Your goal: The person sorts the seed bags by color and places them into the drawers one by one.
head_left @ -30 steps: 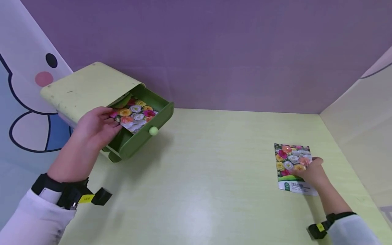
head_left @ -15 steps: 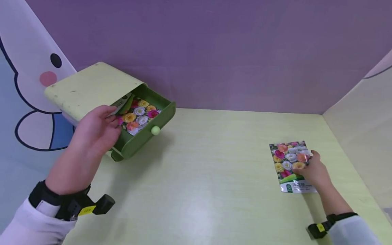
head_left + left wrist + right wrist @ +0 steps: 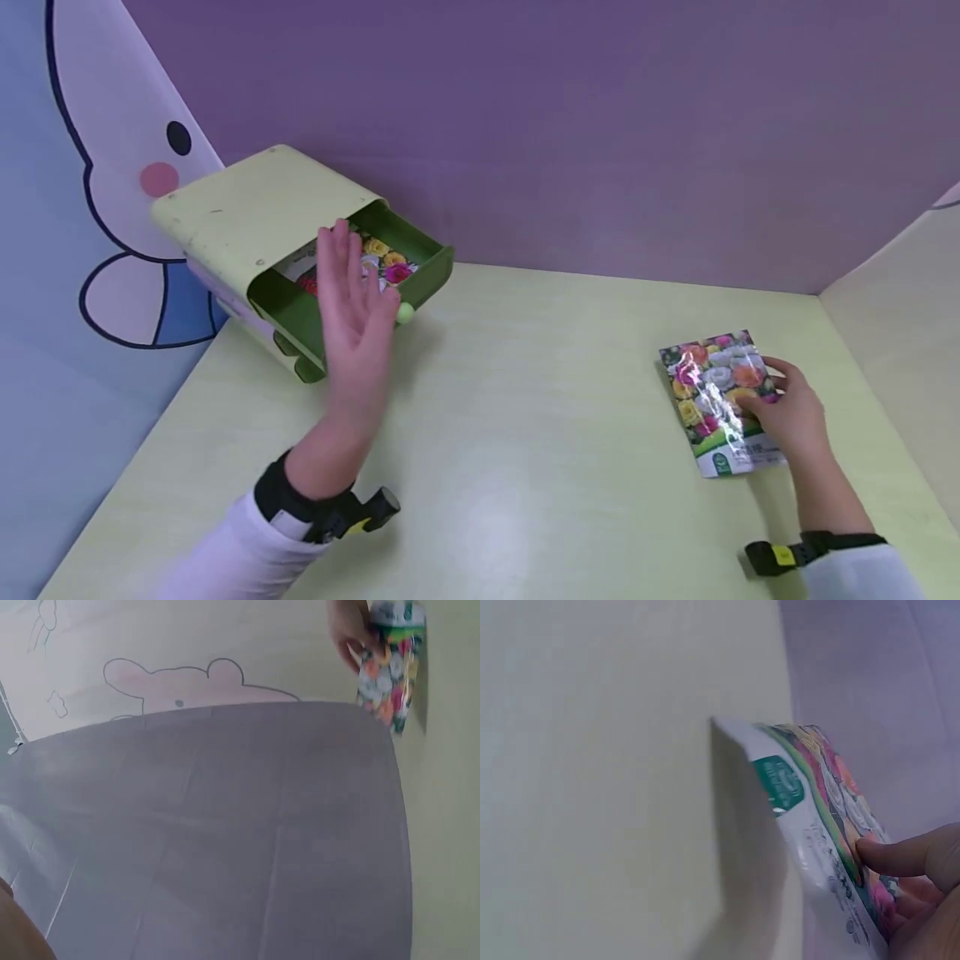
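Note:
My left hand (image 3: 355, 312) is raised with straight fingers in front of the pulled-out green drawer (image 3: 432, 271), hiding part of its front and contents. A sliver of that hand (image 3: 19, 930) shows at the lower left of the left wrist view. Inside the drawer, flower-printed packets (image 3: 396, 272) lie partly covered by my fingers. At the right of the table, my right hand (image 3: 795, 414) pinches a glossy seed packet (image 3: 712, 400) by its right side, thumb on the flower picture. In the right wrist view the packet (image 3: 821, 825) is tilted, its white lower edge casting a shadow.
A cream drawer box (image 3: 258, 208) stands at the back left of the pale table (image 3: 540, 433). Behind the table rises a purple wall (image 3: 525, 142). Cartoon-printed panels close off the left (image 3: 112, 275) and right (image 3: 892, 333) sides.
My left hand has come out from over the drawer's packets and moved right, its fingers now straight before the drawer front. The right hand's packet has tilted and turned slightly. The head view has shifted left.

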`<state>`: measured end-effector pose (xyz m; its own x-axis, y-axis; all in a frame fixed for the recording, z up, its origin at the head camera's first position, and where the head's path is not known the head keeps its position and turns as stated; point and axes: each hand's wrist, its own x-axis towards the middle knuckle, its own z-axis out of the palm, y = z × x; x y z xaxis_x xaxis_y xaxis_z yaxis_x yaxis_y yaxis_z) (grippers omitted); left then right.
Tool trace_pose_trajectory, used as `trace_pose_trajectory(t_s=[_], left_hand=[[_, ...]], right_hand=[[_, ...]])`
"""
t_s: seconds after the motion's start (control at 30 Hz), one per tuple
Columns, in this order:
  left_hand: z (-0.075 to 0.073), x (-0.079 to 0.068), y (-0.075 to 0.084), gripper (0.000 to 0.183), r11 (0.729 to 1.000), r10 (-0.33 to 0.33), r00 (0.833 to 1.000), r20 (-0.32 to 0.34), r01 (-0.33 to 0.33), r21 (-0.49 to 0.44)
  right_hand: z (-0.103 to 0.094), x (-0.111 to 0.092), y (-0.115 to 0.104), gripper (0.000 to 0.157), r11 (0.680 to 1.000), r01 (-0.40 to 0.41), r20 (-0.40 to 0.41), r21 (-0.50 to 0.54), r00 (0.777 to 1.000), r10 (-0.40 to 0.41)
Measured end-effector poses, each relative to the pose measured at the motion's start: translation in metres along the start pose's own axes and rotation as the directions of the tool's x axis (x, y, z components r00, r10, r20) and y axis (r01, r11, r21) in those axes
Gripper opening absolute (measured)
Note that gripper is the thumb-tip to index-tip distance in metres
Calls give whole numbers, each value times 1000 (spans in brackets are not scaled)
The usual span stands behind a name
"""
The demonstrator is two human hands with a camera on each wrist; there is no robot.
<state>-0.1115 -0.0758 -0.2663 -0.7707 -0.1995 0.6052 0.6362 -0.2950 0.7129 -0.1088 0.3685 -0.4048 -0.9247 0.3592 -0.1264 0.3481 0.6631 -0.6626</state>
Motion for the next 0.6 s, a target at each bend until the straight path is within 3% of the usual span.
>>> trace_pose_trajectory(t_s=[0.13,0.33,0.47,0.6], left_hand=[[14,-13,-17,71,997,19,999,27,-17,-72],[26,-34,-40,68,998,-53,998,33,54,-35],[28,-47,-57,67,991,-132,988,77,131,17],[28,-57,-70,66,969,-249,960,128,246,38]], right_hand=[[2,-3,-24,70,993,4,-36,119,999,0],[17,-12,-71,64,964,-13,-33,265,999,22],[33,-27,-102,59,942,-6,-12,335,1000,10],[51,-44,-128,52,906,21,23,423,999,-34]])
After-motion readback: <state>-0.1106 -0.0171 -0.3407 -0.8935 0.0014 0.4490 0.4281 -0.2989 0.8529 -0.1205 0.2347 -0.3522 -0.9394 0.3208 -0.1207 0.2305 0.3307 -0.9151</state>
